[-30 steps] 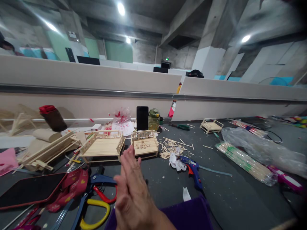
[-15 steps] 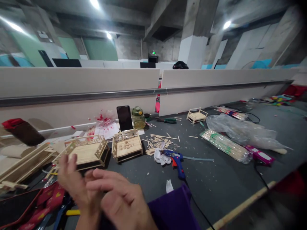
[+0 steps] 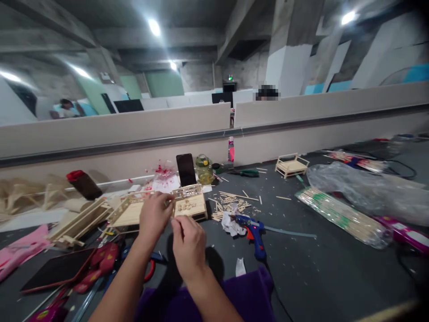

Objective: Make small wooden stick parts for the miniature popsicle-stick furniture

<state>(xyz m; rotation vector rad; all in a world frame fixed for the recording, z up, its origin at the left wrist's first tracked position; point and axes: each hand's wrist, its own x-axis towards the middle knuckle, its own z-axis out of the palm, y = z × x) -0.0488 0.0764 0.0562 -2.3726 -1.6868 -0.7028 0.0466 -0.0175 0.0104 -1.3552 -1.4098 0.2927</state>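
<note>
Head view, left fingers (image 3: 163, 197), right fingers (image 3: 178, 230) curled nearly closed, hold unclear, wooden bed (image 3: 199, 205) just beyond

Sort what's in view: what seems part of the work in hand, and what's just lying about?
Seemingly belonging, near the left hand and right hand:
small railed bench of pale wood
tiny tan pieces upon it
short pale wooden sticks
blue plastic glue gun

Likely lying about:
upright black phone
translucent green bottle
red-edged black device
</note>
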